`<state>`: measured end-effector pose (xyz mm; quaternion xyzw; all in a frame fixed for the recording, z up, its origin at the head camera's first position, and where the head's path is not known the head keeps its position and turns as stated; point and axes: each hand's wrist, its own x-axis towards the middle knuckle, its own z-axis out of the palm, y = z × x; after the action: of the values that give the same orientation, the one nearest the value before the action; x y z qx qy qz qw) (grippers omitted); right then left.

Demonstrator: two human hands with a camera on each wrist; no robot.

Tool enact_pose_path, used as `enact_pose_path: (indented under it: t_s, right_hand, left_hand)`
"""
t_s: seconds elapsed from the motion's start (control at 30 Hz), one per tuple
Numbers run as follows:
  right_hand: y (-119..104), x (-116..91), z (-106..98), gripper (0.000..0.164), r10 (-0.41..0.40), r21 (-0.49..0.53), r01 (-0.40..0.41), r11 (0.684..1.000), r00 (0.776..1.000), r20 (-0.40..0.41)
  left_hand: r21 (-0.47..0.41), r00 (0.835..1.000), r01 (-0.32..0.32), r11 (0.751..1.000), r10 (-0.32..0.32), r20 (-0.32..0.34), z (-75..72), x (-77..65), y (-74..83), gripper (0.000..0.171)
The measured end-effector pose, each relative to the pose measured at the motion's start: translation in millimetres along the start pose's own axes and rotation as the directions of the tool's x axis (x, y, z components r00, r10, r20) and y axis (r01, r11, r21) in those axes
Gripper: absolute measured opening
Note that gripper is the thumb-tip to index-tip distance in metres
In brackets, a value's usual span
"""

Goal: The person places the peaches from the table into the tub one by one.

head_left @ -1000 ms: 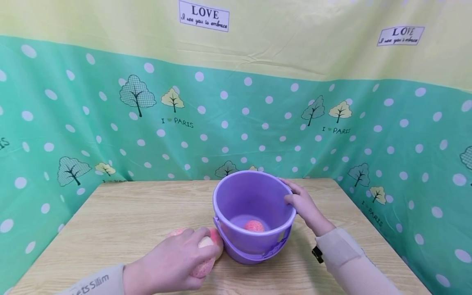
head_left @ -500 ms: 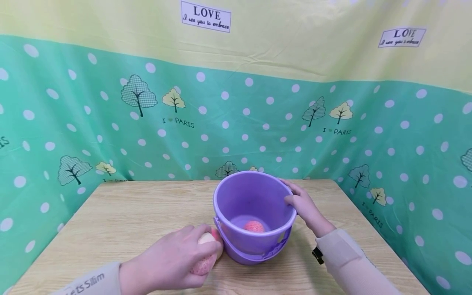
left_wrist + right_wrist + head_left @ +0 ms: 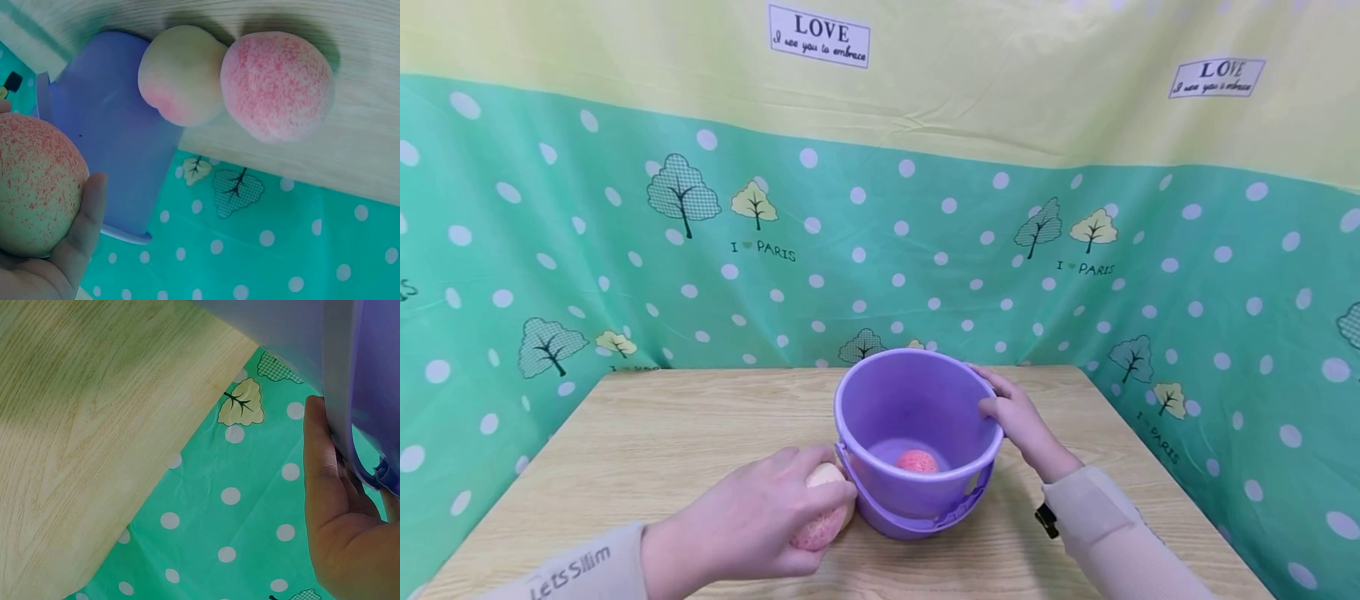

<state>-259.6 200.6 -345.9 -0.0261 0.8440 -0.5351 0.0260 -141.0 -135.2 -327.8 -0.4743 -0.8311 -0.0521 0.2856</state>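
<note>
My left hand (image 3: 752,517) grips a peach (image 3: 39,184), pale yellow with red speckles, just left of a purple bucket (image 3: 917,500). In the left wrist view, two more peaches are on the table against or near the bucket: a cream one with a pink blush (image 3: 182,76) and a pink-speckled one (image 3: 277,86). They touch each other. My right hand (image 3: 1018,421) holds the bucket's rim on the right, its thumb over the edge. Inside, on the bottom, lies another pink peach (image 3: 917,462). The bucket stands upright, tilted little if at all.
The bucket's handle (image 3: 951,510) hangs down along its front. Beneath everything is a light wood table (image 3: 700,417). A green and yellow printed cloth (image 3: 850,275) surrounds its back and sides.
My left hand has shifted slightly right and closer to the bucket with the peach. It now covers pink fruit that showed beyond its fingers. My right hand and the bucket stay put.
</note>
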Motion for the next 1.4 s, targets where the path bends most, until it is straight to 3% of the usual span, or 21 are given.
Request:
enact_pose_path:
  t_s: [0.17, 0.77, 1.4]
  right_hand:
    - [0.3, -0.4, -0.4, 0.079, 0.000, 0.000, 0.000, 1.000, 1.000, 0.002]
    - [0.4, -0.5, -0.5, 0.079, 0.000, 0.004, 0.000, 1.000, 1.000, 0.001]
    - [-0.8, -0.6, 0.2, 0.077, -0.007, 0.001, 0.007, 1.000, 1.000, -0.005]
  left_hand:
    - [0.008, 1.000, -0.005, 1.000, 0.005, 0.011, -2.1, 3.4, 0.0, 0.059]
    - [0.011, 0.999, -0.032, 0.999, 0.032, -0.019, -8.2, 15.6, -0.2, 0.042]
    - [0.026, 0.999, -0.041, 0.999, 0.041, -0.029, -17.6, 26.0, -2.0, 0.046]
